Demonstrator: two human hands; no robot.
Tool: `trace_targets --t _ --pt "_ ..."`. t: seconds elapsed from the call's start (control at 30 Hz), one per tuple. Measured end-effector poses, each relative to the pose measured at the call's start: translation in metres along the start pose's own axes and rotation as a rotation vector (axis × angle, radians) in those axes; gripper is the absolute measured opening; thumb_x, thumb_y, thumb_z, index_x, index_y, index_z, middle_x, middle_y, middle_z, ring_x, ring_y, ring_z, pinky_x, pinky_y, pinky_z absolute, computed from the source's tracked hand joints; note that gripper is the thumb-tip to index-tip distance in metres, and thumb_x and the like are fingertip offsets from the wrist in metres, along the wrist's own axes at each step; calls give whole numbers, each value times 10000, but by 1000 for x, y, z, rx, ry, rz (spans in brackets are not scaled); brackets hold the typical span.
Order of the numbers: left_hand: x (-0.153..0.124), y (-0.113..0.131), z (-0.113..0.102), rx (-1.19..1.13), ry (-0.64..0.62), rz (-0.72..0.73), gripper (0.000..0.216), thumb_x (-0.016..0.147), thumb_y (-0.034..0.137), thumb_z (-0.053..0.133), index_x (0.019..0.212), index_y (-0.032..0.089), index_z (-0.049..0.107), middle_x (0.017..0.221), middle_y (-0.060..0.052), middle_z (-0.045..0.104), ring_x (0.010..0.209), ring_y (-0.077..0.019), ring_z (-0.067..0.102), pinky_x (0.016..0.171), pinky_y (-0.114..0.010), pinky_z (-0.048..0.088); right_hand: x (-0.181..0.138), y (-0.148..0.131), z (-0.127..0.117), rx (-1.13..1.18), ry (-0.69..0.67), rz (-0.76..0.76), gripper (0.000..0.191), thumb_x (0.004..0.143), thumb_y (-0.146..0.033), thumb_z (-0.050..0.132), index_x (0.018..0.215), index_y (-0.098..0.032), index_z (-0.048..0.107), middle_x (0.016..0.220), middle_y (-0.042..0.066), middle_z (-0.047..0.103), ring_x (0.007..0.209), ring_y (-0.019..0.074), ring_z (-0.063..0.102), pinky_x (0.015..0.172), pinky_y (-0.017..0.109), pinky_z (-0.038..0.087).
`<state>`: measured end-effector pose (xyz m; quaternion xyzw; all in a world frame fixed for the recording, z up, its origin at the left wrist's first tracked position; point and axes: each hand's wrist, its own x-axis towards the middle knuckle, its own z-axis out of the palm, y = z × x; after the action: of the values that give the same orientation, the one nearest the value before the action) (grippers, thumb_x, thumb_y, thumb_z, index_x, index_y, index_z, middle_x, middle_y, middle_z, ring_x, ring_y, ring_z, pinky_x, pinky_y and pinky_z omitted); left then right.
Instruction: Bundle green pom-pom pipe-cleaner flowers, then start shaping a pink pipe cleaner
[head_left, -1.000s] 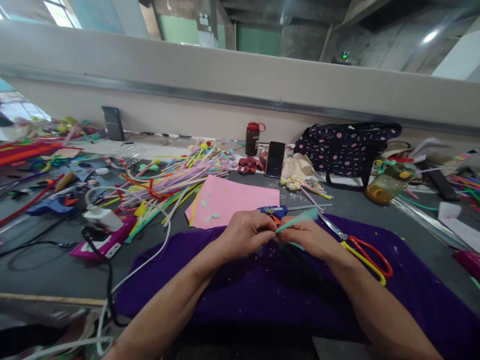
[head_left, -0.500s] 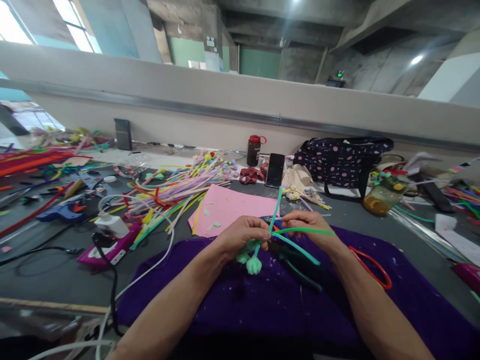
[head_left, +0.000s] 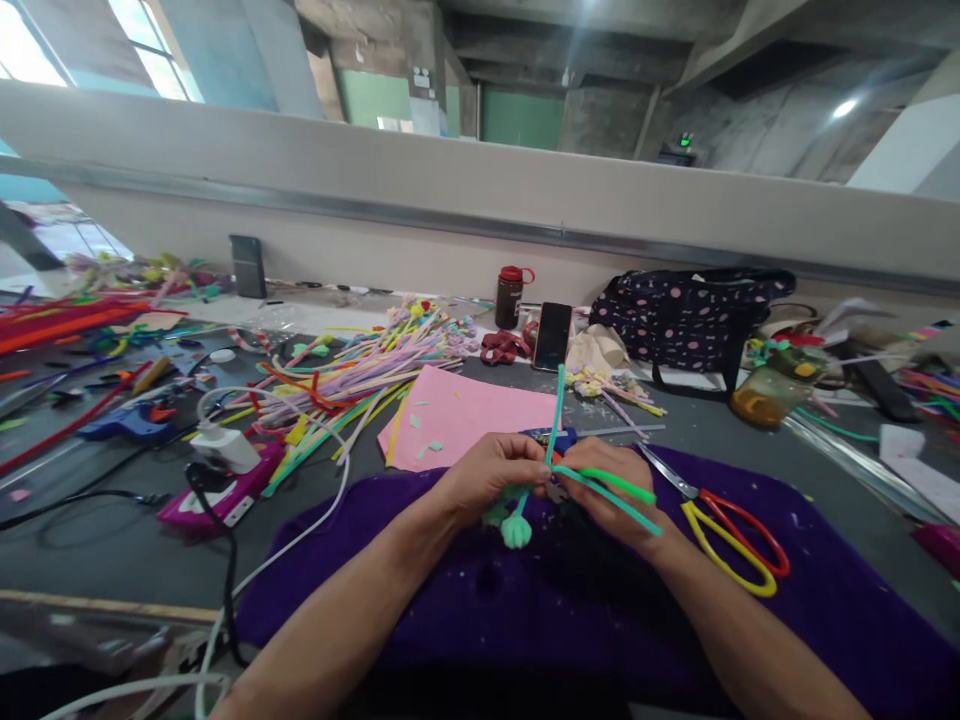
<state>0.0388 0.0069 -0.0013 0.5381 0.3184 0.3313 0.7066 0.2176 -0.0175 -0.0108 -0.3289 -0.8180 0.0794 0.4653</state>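
Observation:
My left hand (head_left: 501, 472) is closed, pinching the joint of several mint and green pipe cleaners. A mint pipe cleaner (head_left: 556, 415) points upward from it. Below the fingers hangs a small mint fluffy pompom-like tuft (head_left: 516, 530), with more pale green tufts partly hidden behind the hand. My right hand (head_left: 611, 490) is closed against the same joint, fingers curled, its fingertips partly hidden. Across its back lies a bent bright green pipe cleaner (head_left: 621, 486), beside a mint strand. Dark plier jaws (head_left: 556, 491) show between the hands; their handles are hidden.
Scissors (head_left: 712, 515) with red and yellow handles lie right on the purple cloth (head_left: 360, 550). A pink sheet (head_left: 465, 415) with scraps, a pipe cleaner pile (head_left: 405, 360), a phone (head_left: 552, 335), a bottle (head_left: 509, 300) and a magenta power strip (head_left: 225, 495) surround the hands.
My right hand has come lower and closer to my left. The green pipe cleaner now bends over its back. The pliers' handles are covered, and the scissors show more fully.

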Motion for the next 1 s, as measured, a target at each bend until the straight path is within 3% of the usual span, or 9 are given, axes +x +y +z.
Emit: trace_targets --t 0.13,0.27,0.4,0.5,0.67,0.77,0.87,1.0 --pt "-1 4 3 128 112 100 106 608 206 658 644 129 596 566 3 580 538 -90 499 557 -208 370 1 -3 6 111 1 168 127 807 -238 508 755 -188 612 679 20 609 616 126 566 579 241 447" --pt "-1 2 3 165 128 105 108 622 223 640 640 128 592 556 3 569 534 -94 497 552 -212 375 0 2 7 138 -22 117 126 817 -249 502 841 -194 613 757 37 624 691 138 571 635 259 451" --pt "1 -1 4 216 140 124 93 616 209 628 630 128 584 549 16 551 518 -86 479 527 -202 361 -2 1 6 104 -35 134 134 802 -276 521 777 -183 614 701 32 604 642 132 546 606 249 428" --pt "0 -3 7 313 164 168 62 625 191 601 631 131 586 559 22 545 518 -82 460 513 -194 340 -1 -3 9 178 -23 339 167 789 -272 516 677 -172 589 615 4 553 571 110 494 550 227 394" --pt "-5 -1 15 574 257 302 115 646 179 557 702 165 655 689 -15 633 654 -137 543 632 -225 391 3 -3 16 725 3 873 248 711 -262 523 503 -162 432 420 -66 326 364 47 270 342 174 201" --pt "-6 0 16 660 282 328 149 654 190 555 736 191 679 776 -33 661 752 -168 565 712 -250 399 5 1 18 955 -98 1023 239 678 -244 521 479 -158 419 380 -87 261 321 27 173 317 175 100" --pt "-3 0 12 499 228 211 121 654 226 580 721 161 659 711 -34 648 667 -151 556 646 -247 407 7 3 14 995 -129 1013 255 690 -301 553 513 -151 448 397 -77 312 330 28 207 323 174 106" --pt "1 -1 2 160 133 62 145 635 264 642 676 127 616 578 -17 601 562 -118 534 594 -232 396 8 4 6 894 -151 837 185 662 -300 613 606 -143 533 459 -59 415 383 43 310 354 172 208"
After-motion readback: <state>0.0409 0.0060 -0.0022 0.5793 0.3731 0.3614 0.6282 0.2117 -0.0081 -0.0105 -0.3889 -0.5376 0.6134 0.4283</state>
